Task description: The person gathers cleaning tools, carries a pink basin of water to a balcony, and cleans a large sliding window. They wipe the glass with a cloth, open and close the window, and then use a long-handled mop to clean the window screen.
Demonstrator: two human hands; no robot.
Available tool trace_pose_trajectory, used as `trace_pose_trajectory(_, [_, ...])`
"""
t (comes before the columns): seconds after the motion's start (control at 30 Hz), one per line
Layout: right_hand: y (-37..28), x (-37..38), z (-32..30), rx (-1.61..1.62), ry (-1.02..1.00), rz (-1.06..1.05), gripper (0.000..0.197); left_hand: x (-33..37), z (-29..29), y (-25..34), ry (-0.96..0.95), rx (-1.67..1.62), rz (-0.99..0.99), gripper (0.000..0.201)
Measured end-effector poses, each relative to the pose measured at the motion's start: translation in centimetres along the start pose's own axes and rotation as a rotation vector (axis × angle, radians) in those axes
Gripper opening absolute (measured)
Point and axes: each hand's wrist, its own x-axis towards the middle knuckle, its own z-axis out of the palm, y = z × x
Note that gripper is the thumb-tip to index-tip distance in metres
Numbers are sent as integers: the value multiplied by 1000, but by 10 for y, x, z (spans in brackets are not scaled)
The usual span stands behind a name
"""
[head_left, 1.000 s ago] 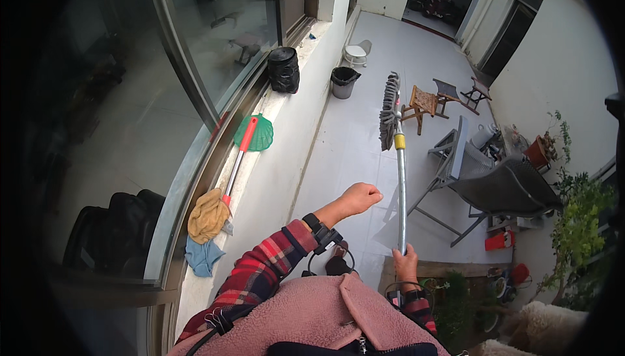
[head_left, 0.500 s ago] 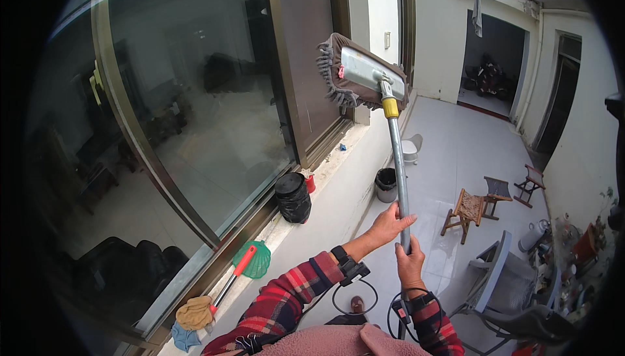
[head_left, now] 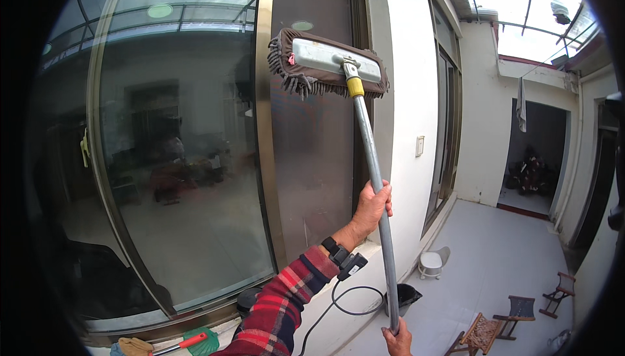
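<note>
A long grey mop pole (head_left: 375,180) is held up high by two hands. The left hand (head_left: 372,207) is wrapped tight around the middle of the pole. The right hand (head_left: 397,343) is closed around its bottom end. The flat mop head (head_left: 329,63), with its fuzzy brown fringe, is pressed against the big glass window (head_left: 189,160), near the top.

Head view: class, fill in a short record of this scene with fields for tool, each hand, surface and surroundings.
Tool: flat mop with fringed pad on a long grey pole
Left hand: gripping the pole midway
Right hand: holding the pole's lower end
Surface: mop head is up at the tall dark window pane; contact unclear
Surroundings: white wall, wooden stools on the courtyard floor
</note>
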Motion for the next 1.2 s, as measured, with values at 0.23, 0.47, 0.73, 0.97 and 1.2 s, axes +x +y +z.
trace_pose_trajectory(0.23, [156, 52, 11, 626, -444, 465, 25, 106, 0, 36, 97, 63, 144, 17])
trace_pose_trajectory(0.47, [180, 139, 11, 495, -737, 205, 37, 183, 17, 83, 207, 136, 217, 17])
trace_pose_trajectory(0.73, [128, 212, 27, 347, -665, 2, 22, 233, 18, 127, 247, 310, 310, 24])
trace_pose_trajectory(0.97, [8, 332, 65, 463, -660, 34, 21, 255, 20, 132, 388, 764, 364, 65])
trace_pose_trajectory(1.2, [-71, 391, 97, 587, -557, -252, 20, 274, 9, 127, 500, 899, 396, 73])
